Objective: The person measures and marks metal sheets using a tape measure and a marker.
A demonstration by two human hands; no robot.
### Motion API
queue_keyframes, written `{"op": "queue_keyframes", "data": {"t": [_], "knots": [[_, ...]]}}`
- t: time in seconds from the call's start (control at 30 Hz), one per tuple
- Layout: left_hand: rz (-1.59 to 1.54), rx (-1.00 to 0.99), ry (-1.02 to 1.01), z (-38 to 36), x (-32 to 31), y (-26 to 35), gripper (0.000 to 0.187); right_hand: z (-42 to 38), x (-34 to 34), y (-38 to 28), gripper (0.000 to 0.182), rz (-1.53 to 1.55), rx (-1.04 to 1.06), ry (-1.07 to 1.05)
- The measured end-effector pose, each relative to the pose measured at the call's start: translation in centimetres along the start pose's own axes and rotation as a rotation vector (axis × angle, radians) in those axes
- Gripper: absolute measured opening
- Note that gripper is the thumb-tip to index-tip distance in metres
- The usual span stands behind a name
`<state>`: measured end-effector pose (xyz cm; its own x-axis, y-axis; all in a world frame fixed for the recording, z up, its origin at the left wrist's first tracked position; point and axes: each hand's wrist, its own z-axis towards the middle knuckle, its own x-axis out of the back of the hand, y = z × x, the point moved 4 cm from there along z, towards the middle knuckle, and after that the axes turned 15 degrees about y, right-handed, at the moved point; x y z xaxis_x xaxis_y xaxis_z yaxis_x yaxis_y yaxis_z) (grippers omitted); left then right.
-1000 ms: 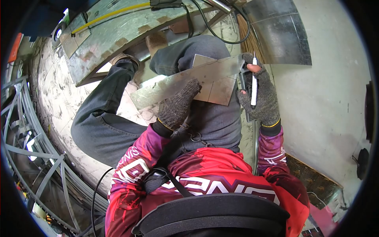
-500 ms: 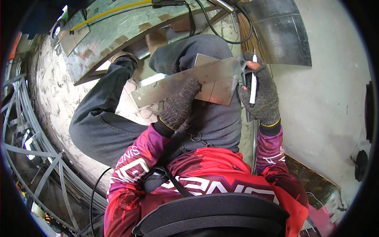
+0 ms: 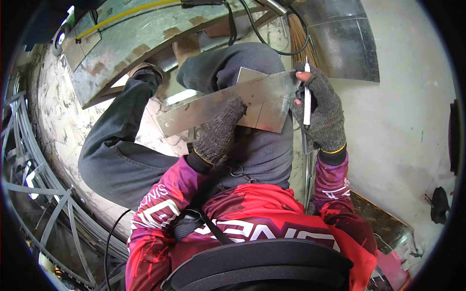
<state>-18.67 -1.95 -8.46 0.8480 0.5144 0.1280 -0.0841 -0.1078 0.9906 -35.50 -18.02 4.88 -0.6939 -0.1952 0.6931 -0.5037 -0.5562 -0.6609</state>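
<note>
A long flat metal strip (image 3: 199,107) with a small hole near its left end lies slantwise above my lap. My left hand (image 3: 218,131), in a grey knitted glove, is closed on its lower edge, thumb side on top. Beneath the strip, over my thigh, is a smaller metal sheet (image 3: 264,116) with thin lines on it. My right hand (image 3: 324,109), gloved with bare fingertips, is closed around a white pen-like scriber (image 3: 307,99), its thin tip pointing up. Those fingertips are at the strip's right end. A dark metal piece there is partly hidden by the hand.
A worn metal-topped bench (image 3: 131,53) stands ahead, with a yellow measuring tape (image 3: 126,18) along it. A broom (image 3: 298,36) and a curved metal sheet (image 3: 344,43) are by the right wall. Bundled metal strips (image 3: 46,177) lie at left. A black cable (image 3: 108,247) runs beside me.
The view has shifted slightly. The scriber sits a little further left and lower, near the strip's right end. Both hands keep their hold.
</note>
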Motion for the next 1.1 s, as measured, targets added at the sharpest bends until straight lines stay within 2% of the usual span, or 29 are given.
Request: {"op": "queue_keyframes", "data": {"t": [0.07, 0.1, 0.17, 0.27, 0.3, 0.37, 0.4, 0.47, 0.53, 0.6, 0.67, 0.7, 0.77, 1.1], "knots": [[0.186, -0.443, 0.103, -0.1, 0.3, 1.5, 0.032, 0.0, -0.1, 0.0, 0.054, 0.008, -0.008, 0.004], [0.187, -0.441, 0.102, -0.2, 0.5, 1.6, 0.032, 0.1, -0.1, 0.0, 0.055, 0.014, -0.014, 0.01], [0.059, -0.112, -0.074, -0.2, 0.5, 0.8, 0.032, 0.3, -0.2, 0.0, 0.055, 0.01, -0.001, 0.006], [0.06, -0.088, -0.1, -0.3, 0.2, 0.0, 0.034, 0.1, 0.1, 0.4, 0.056, 0.008, -0.035, -0.034], [0.056, -0.091, -0.102, -0.2, 0.2, 0.0, 0.034, 0.0, 0.0, 0.7, 0.057, 0.025, -0.081, -0.074], [0.235, -0.418, -0.019, -0.1, 0.4, 0.8, 0.036, 0.1, 0.1, 0.5, 0.057, 0.007, -0.041, -0.06], [0.235, -0.418, -0.019, 0.0, 0.7, 1.4, 0.036, 0.2, 0.0, 0.4, 0.057, -0.007, 0.0, -0.048], [0.267, -0.23, -0.164, 0.1, 1.0, 2.0, 0.037, 0.4, -0.1, 0.5, 0.058, -0.002, 0.017, -0.039], [0.248, -0.216, -0.18, 0.0, 0.9, 1.1, 0.038, 0.5, -0.1, 0.3, 0.058, 0.004, 0.038, -0.032], [0.23, -0.202, -0.196, 0.4, 0.6, 1.0, 0.039, 0.6, -0.1, 0.3, 0.059, 0.017, -0.061, -0.055], [0.113, 0.405, -0.323, 0.7, 0.0, -0.1, 0.042, 0.8, -0.1, 0.2, 0.058, 0.003, -0.05, -0.043], [0.113, 0.404, -0.318, 0.5, 0.3, -0.5, 0.042, 0.9, -0.1, 0.1, 0.057, -0.01, -0.04, -0.03], [0.279, -0.39, -0.183, 0.1, 1.1, 1.0, 0.043, 1.0, -0.2, 0.0, 0.057, -0.002, -0.05, -0.028], [0.364, -0.351, -0.315, 0.3, 1.3, 1.5, 0.044, 0.6, -0.1, 0.6, 0.058, 0.031, -0.061, -0.041]]}}
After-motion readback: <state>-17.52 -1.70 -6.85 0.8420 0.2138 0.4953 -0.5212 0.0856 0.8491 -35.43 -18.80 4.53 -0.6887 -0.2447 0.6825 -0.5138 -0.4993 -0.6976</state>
